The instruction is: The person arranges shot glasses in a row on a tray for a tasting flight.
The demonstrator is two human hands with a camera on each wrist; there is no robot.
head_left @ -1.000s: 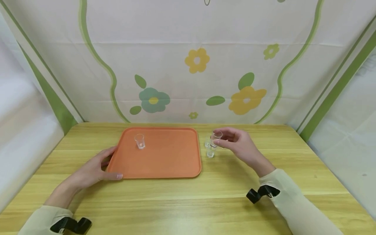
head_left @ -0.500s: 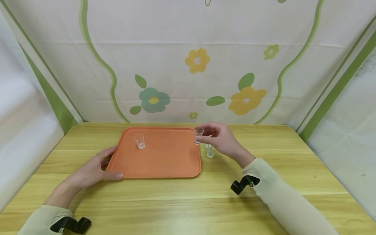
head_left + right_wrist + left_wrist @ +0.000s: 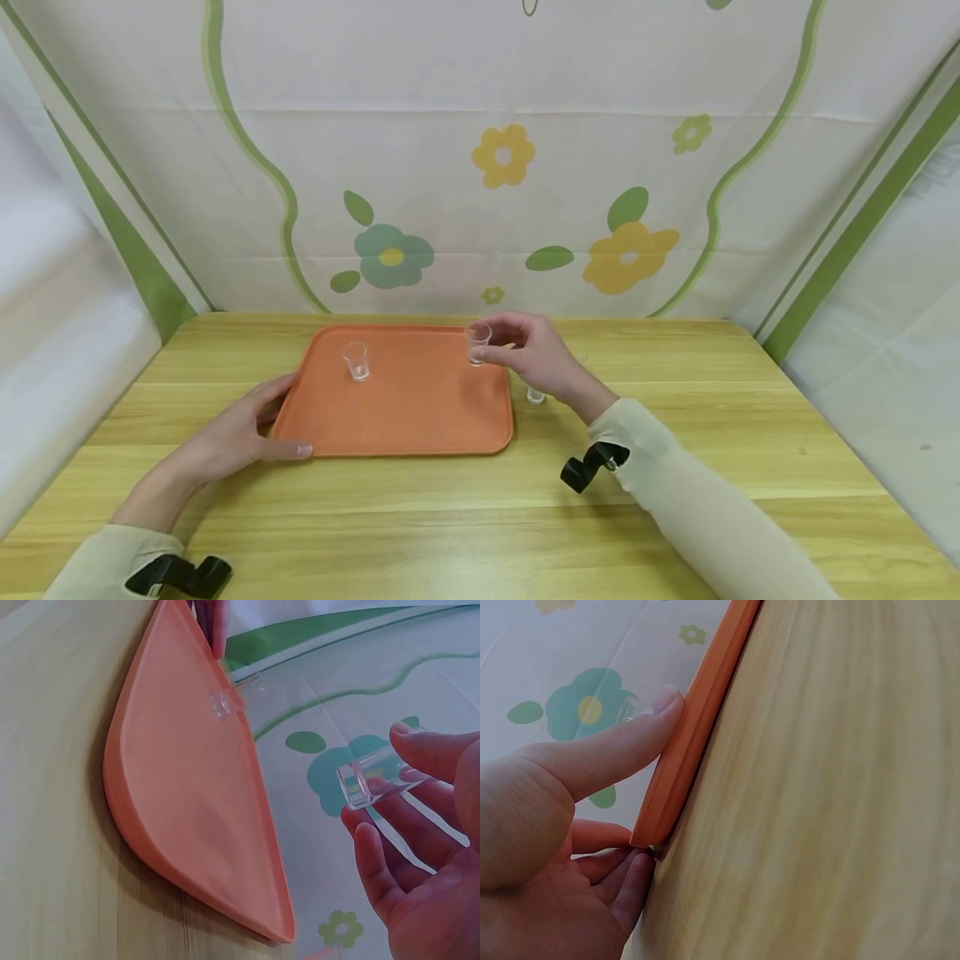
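Observation:
A clear shot glass [image 3: 477,335] is pinched between the thumb and fingers of my right hand [image 3: 534,354]. It hangs over the far right part of the orange tray [image 3: 420,417], and in the right wrist view its thick base shows well above the tray surface. My left hand [image 3: 236,437] grips the tray's near left corner, thumb along the rim and fingers curled at the edge. Another clear shot glass [image 3: 357,362] stands upright on the tray's left side. Just right of the tray, a glass [image 3: 535,396] on the table is partly hidden by my right hand.
The tray lies on a wood-grain table [image 3: 450,517]. A white cloth backdrop [image 3: 420,125] with printed flowers rises behind the table, and white cloth sides [image 3: 885,292] flank it.
My right hand has carried the shot glass leftward, from above the glasses beside the tray to over the tray's right part. The left hand and tray stay in place.

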